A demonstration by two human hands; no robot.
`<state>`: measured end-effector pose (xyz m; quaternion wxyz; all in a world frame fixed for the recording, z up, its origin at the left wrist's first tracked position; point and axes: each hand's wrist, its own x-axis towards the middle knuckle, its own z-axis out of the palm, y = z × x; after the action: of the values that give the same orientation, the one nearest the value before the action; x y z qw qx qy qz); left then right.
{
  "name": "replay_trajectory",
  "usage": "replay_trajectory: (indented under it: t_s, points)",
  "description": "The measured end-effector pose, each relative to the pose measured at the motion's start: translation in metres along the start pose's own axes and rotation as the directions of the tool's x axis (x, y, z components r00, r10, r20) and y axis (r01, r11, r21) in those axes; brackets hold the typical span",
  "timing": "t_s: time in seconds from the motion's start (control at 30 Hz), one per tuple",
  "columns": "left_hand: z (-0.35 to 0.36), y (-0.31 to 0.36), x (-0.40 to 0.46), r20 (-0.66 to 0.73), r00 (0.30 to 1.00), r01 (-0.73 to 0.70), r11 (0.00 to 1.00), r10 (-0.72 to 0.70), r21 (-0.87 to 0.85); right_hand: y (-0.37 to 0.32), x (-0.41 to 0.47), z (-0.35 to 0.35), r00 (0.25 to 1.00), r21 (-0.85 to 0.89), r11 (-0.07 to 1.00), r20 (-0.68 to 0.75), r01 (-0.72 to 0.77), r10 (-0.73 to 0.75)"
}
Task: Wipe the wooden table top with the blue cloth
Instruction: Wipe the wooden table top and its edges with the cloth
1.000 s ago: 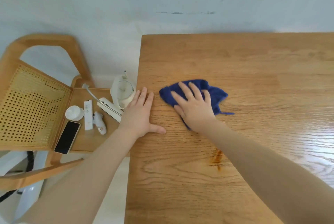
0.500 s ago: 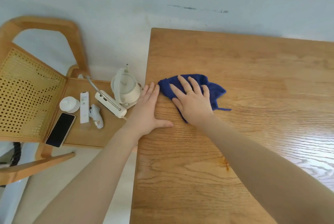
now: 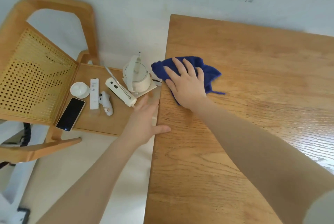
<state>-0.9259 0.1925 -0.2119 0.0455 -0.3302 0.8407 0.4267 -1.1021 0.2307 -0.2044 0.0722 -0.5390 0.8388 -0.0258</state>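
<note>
The blue cloth [image 3: 207, 71] lies bunched at the left edge of the wooden table top [image 3: 253, 97], and its left corner pokes out past that edge. My right hand [image 3: 187, 83] lies flat on the cloth with spread fingers and presses it down. My left hand [image 3: 146, 117] is open just off the table's left edge. Only its thumb lies on the wood. Its fingers are blurred.
Left of the table stands a wooden chair [image 3: 32, 71] with a cane back. Its seat holds a white kettle [image 3: 137, 75], a black phone [image 3: 70, 114], a white remote [image 3: 94, 93], a white bar-shaped device [image 3: 120, 90] and a small round white lid [image 3: 80, 89].
My right hand has slid the cloth leftward to the table's edge. My left hand has moved off the table top to its left side, thumb still on the wood.
</note>
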Motion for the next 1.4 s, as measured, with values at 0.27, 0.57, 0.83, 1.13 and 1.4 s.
replay_trajectory:
  t_s: [0.27, 0.57, 0.83, 1.13, 1.4]
  points:
    - [0.003, 0.000, -0.001, -0.033, 0.999, -0.041, 0.998, 0.040, -0.038, 0.013, -0.037, 0.003, 0.981, -0.024, 0.981, 0.021, 0.192, -0.191]
    - [0.000, 0.005, -0.003, 0.007, 1.000, 0.027, 1.000, -0.027, -0.014, 0.004, -0.042, 0.006, 0.999, -0.017, 0.999, 0.003, 0.034, -0.034]
    - [0.000, 0.011, -0.004, 0.000, 0.998, 0.066, 0.997, -0.066, -0.041, 0.011, -0.047, 0.000, 0.997, 0.010, 0.997, 0.018, 0.081, -0.081]
    - [0.010, 0.027, -0.035, -0.157, 0.979, 0.126, 0.991, -0.130, -0.036, 0.011, -0.093, 0.008, 0.996, -0.007, 0.998, -0.058, 0.066, -0.066]
    - [0.030, 0.037, -0.077, -0.066, 0.992, 0.120, 0.941, -0.104, 0.316, 0.017, -0.119, 0.003, 0.992, 0.038, 0.991, 0.025, 0.127, -0.128]
